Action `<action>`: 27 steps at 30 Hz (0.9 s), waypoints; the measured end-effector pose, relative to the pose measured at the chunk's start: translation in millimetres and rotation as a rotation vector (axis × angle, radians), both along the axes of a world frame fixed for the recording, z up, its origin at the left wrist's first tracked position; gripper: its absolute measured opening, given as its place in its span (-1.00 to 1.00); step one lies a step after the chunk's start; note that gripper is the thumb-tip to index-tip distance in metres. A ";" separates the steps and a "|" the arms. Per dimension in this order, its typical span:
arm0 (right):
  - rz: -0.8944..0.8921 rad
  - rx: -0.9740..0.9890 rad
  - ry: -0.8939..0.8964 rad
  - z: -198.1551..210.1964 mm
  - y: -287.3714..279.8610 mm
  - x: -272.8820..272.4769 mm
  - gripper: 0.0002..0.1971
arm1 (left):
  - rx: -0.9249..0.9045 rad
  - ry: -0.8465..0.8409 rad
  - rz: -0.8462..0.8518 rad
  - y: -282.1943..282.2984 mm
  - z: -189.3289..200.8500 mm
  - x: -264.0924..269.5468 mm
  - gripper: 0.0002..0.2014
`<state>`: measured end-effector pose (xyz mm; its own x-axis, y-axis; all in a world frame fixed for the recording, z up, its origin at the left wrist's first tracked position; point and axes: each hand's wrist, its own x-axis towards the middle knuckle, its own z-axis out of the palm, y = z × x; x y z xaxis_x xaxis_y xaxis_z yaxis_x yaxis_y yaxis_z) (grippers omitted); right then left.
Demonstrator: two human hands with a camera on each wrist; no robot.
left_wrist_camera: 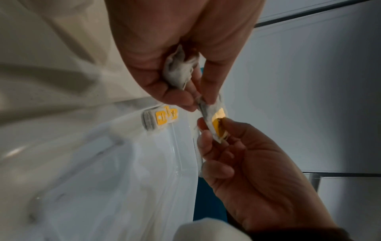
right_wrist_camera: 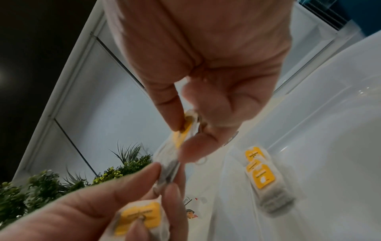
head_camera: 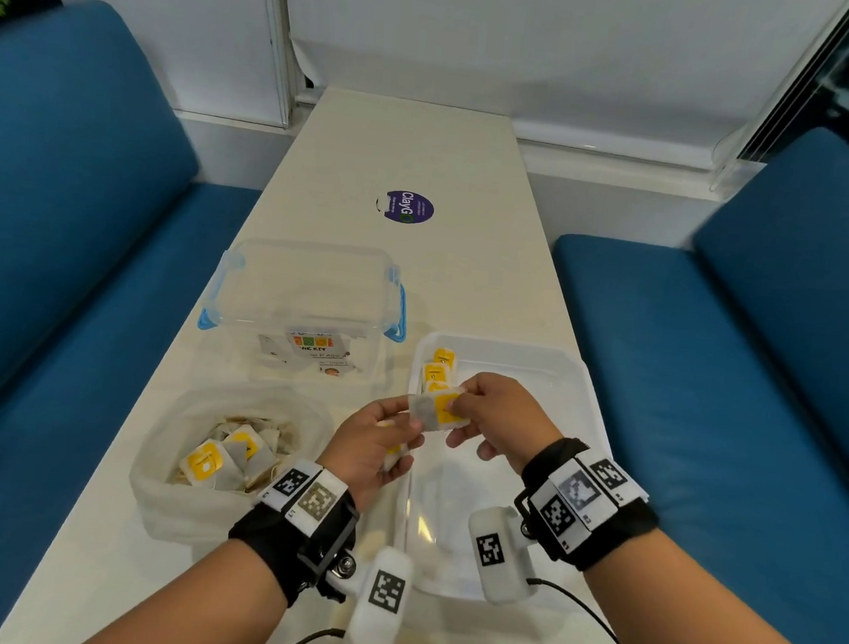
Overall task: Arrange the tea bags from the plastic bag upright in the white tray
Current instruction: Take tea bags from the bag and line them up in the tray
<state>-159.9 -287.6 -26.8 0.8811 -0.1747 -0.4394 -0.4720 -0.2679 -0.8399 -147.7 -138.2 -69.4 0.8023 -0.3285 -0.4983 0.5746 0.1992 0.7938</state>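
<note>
A tea bag with a yellow tag point(head_camera: 439, 409) hangs over the white tray point(head_camera: 550, 384), held from both ends. My left hand point(head_camera: 415, 418) pinches its grey end point(left_wrist_camera: 203, 106) and keeps a second tea bag point(right_wrist_camera: 137, 216) curled in the palm point(left_wrist_camera: 178, 71). My right hand point(head_camera: 458, 403) pinches the yellow tag end point(right_wrist_camera: 182, 136). Three tea bags point(head_camera: 437, 371) stand upright in a row at the tray's far left corner point(left_wrist_camera: 160, 119) point(right_wrist_camera: 261, 177). The plastic bag point(head_camera: 165, 499) sits left of the tray, mouth open, with several tea bags point(head_camera: 225, 461) inside.
A clear lidded box with blue latches point(head_camera: 306, 296) stands behind the plastic bag. A purple round sticker point(head_camera: 407, 207) lies farther along the white table point(head_camera: 427, 147). Blue benches point(head_camera: 60, 238) flank both sides. Cables trail from the wrist cameras near the front edge.
</note>
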 end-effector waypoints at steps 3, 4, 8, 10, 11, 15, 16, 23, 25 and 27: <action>0.038 0.007 -0.048 2.0 2.4 0.8 -0.90 | 0.028 0.025 -0.047 -0.3 -2.0 -2.6 -0.85; 0.051 -0.020 -0.076 2.1 2.7 2.2 -0.87 | 0.031 0.040 -0.049 0.0 -2.9 -2.9 -0.86; 0.132 -0.316 -0.165 -1.2 -1.2 8.6 -0.92 | 0.000 0.098 0.003 3.6 -5.4 -2.2 -0.81; 0.150 -0.395 -0.154 -5.3 -6.0 10.5 -0.85 | -0.010 0.119 0.036 5.7 -6.5 -1.8 -0.81; 0.166 -0.413 -0.130 -6.3 -8.0 11.5 -0.82 | -0.011 0.126 0.048 6.5 -7.0 -1.5 -0.82; 0.271 -0.450 -0.023 -4.8 -13.6 16.7 -0.87 | -0.009 0.143 0.074 7.7 -10.3 -1.0 -0.85; 0.281 -0.447 0.000 -4.5 -15.0 18.7 -0.88 | -0.011 0.148 0.076 7.5 -10.9 -1.1 -0.86; 0.219 -0.496 0.141 -19.9 -21.6 33.6 -0.82 | -0.042 0.160 0.069 10.8 -14.2 -0.6 -0.82; 0.207 -0.474 0.198 -25.4 -19.5 35.5 -0.81 | -0.049 0.164 0.071 11.6 -14.6 0.1 -0.80; 0.203 -0.420 0.242 -30.8 -16.3 37.8 -0.81 | -0.049 0.171 0.069 12.2 -14.7 0.1 -0.80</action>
